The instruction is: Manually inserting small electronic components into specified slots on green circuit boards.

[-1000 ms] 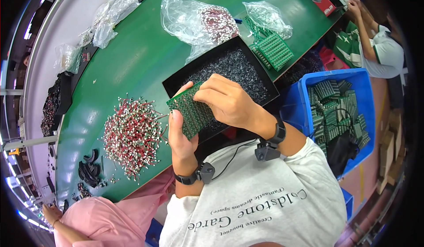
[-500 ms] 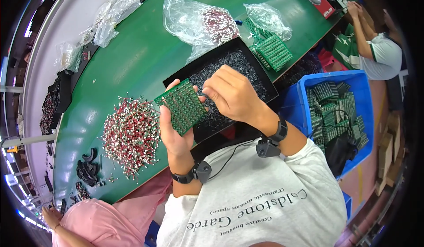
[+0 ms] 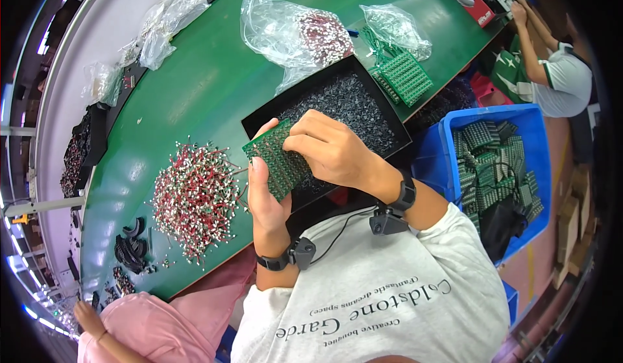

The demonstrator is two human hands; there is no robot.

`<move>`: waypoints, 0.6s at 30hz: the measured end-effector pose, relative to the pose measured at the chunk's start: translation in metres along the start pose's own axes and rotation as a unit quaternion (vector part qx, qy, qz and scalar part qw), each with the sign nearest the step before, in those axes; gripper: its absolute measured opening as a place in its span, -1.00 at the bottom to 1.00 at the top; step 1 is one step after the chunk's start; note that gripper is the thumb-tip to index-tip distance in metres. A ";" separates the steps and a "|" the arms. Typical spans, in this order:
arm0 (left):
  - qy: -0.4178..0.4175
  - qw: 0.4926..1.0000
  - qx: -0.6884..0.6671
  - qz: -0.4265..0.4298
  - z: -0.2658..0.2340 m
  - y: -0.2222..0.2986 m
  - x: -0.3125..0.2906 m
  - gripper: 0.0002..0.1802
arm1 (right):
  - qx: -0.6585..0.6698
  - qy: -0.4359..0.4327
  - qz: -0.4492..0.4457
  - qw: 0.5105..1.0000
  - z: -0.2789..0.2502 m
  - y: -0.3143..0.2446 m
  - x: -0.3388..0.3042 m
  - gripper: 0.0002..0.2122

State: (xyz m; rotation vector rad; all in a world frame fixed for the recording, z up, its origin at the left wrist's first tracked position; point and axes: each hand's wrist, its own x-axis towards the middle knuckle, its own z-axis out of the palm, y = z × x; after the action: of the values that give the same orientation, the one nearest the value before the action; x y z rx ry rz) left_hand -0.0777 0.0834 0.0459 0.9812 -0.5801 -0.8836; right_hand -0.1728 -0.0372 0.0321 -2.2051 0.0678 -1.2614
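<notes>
A green circuit board panel with rows of small parts lies tilted in my left hand, thumb along its near left edge and fingers behind it. Over the board's upper right part is my right hand, its fingertips pinched together against the board's face. Whatever the pinch holds is too small and hidden to make out. Beneath both hands stands a black tray filled with small dark pieces. To the left of my left hand, a heap of short red and white wires with light ends covers part of the table.
Behind the tray lie a clear bag of wires and stacked green boards. A blue bin of boards stands at my right. Black curved parts lie at left. Co-workers sit at left, in pink, and at far right.
My right hand has come down and left, from beside the board onto its face. The board and my left hand have shifted slightly right. The far-right co-worker's arms moved a little.
</notes>
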 end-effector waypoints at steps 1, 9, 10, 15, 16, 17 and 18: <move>-0.001 1.000 -0.007 -0.002 0.002 0.001 0.000 -0.24 | -0.001 0.009 -0.003 1.000 0.002 0.000 -0.001 -0.79; -0.007 1.000 -0.024 0.004 0.007 0.001 0.001 -0.24 | -0.023 0.055 -0.014 0.998 -0.004 0.000 0.001 -0.81; -0.016 0.999 -0.030 -0.005 0.002 0.002 0.001 -0.25 | -0.011 0.067 -0.008 0.998 -0.008 0.002 0.001 -0.82; -0.024 0.998 -0.054 -0.016 -0.002 0.008 0.001 -0.22 | -0.063 0.030 0.040 0.997 -0.030 0.000 0.006 -0.88; -0.024 0.998 -0.054 -0.016 -0.002 0.008 0.001 -0.22 | -0.100 0.002 0.032 0.995 -0.032 0.000 0.006 -0.87; -0.025 0.998 -0.062 -0.006 -0.003 0.007 0.001 -0.23 | -0.100 0.002 0.032 0.995 -0.031 -0.002 0.007 -0.87; -0.027 0.997 -0.070 0.003 -0.003 0.006 0.001 -0.24 | -0.059 0.011 0.011 0.998 -0.028 -0.006 0.007 -0.84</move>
State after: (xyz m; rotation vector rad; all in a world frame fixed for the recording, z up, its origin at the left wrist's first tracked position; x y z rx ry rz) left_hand -0.0728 0.0854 0.0505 0.8301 -0.5582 -0.9357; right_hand -0.1925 -0.0479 0.0509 -2.2844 0.1783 -1.2992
